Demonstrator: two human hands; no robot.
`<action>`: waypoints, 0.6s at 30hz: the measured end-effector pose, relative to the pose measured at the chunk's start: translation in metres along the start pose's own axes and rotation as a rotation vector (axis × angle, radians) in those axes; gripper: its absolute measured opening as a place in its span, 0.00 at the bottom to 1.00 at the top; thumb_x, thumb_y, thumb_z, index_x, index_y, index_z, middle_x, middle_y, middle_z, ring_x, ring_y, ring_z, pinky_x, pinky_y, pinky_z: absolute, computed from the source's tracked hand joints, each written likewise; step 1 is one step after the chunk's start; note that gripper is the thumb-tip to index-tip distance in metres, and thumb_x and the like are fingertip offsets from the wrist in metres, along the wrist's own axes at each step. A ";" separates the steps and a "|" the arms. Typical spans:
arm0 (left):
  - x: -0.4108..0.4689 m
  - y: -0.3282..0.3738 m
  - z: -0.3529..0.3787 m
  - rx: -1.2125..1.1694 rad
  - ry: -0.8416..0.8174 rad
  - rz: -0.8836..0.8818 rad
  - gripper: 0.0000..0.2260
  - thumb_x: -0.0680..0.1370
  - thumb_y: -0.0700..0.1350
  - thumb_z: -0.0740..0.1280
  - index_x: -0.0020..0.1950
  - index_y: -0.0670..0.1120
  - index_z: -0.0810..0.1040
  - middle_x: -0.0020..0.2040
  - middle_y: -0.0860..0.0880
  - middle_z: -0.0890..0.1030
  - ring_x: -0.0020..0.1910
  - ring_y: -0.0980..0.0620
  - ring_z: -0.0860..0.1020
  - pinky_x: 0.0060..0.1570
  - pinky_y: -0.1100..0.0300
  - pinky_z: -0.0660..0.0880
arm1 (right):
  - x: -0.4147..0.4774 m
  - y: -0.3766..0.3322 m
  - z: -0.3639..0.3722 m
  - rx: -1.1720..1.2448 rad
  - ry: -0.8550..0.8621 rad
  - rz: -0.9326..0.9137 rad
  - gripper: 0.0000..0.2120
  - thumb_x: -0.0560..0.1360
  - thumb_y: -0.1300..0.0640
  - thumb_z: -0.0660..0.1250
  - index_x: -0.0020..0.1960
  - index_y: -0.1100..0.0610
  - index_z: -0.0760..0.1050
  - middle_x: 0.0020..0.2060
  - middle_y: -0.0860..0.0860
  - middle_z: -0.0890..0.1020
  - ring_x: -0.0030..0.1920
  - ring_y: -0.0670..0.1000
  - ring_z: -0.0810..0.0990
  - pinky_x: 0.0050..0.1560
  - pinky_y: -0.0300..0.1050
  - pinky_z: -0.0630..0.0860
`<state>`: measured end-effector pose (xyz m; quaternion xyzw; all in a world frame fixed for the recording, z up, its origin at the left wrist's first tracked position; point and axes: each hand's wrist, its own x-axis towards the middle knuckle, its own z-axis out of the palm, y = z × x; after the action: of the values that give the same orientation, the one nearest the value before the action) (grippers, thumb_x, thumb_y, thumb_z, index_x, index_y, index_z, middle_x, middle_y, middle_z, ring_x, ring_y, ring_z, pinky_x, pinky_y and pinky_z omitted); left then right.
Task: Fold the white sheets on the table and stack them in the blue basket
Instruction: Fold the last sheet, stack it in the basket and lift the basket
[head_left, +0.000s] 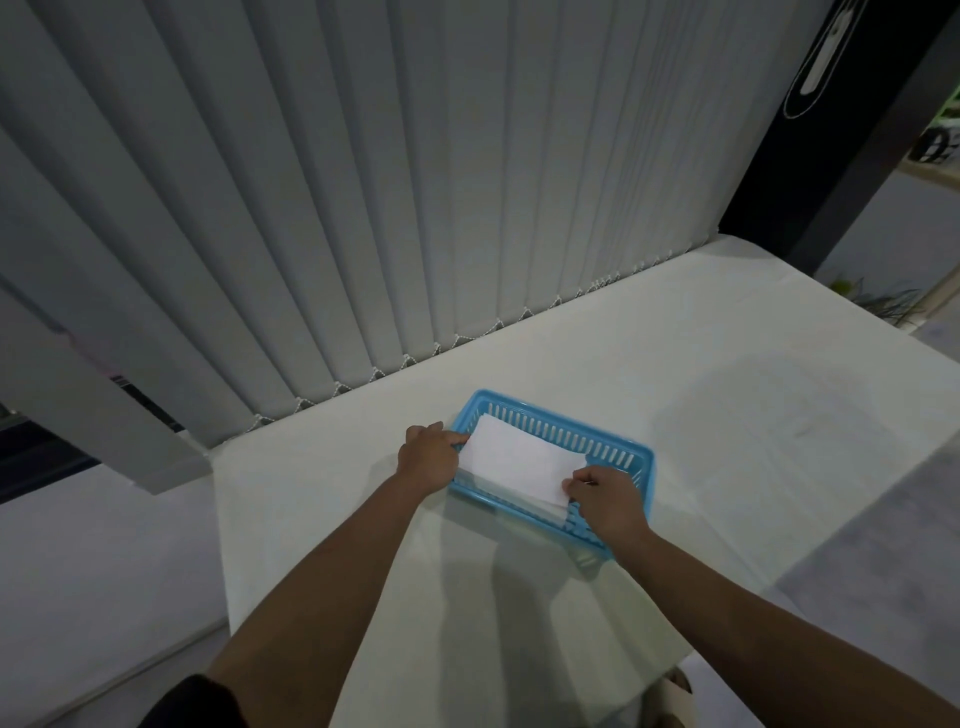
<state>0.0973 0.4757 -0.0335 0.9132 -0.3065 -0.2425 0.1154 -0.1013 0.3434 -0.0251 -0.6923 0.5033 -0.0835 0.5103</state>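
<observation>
Basket location: the blue slotted plastic basket sits on the pale cloth-covered table, at an angle to the table edges. A folded white rectangular sheet lies across the basket's opening, long edges parallel to the long walls. The left hand pinches the sheet's left short edge; the right hand pinches its right near corner. Grey vertical blinds hang along the far table edge, near the basket's far corner. Bare tabletop extends to the basket's right and near side.
</observation>
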 end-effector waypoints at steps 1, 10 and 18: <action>0.000 0.000 0.000 0.000 0.000 0.000 0.22 0.80 0.41 0.51 0.69 0.57 0.71 0.77 0.48 0.62 0.74 0.43 0.57 0.71 0.51 0.59 | 0.000 0.001 0.001 0.002 -0.006 0.000 0.09 0.74 0.59 0.69 0.52 0.61 0.81 0.39 0.55 0.82 0.35 0.51 0.76 0.47 0.48 0.75; -0.010 0.005 0.000 0.156 0.227 0.096 0.21 0.78 0.42 0.57 0.72 0.53 0.68 0.76 0.48 0.64 0.72 0.46 0.63 0.68 0.52 0.62 | -0.007 0.008 -0.008 -0.203 0.203 -0.152 0.16 0.74 0.50 0.68 0.59 0.54 0.74 0.50 0.50 0.80 0.51 0.53 0.79 0.54 0.49 0.73; -0.012 0.023 0.035 0.315 0.071 0.350 0.27 0.81 0.59 0.44 0.78 0.51 0.43 0.80 0.50 0.44 0.79 0.50 0.42 0.76 0.48 0.40 | 0.003 0.020 0.021 -0.948 -0.099 -0.450 0.34 0.79 0.36 0.43 0.79 0.53 0.43 0.79 0.50 0.45 0.78 0.55 0.43 0.75 0.60 0.40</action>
<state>0.0593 0.4632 -0.0504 0.8609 -0.4898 -0.1358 0.0227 -0.0988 0.3552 -0.0521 -0.9412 0.3001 0.0786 0.1336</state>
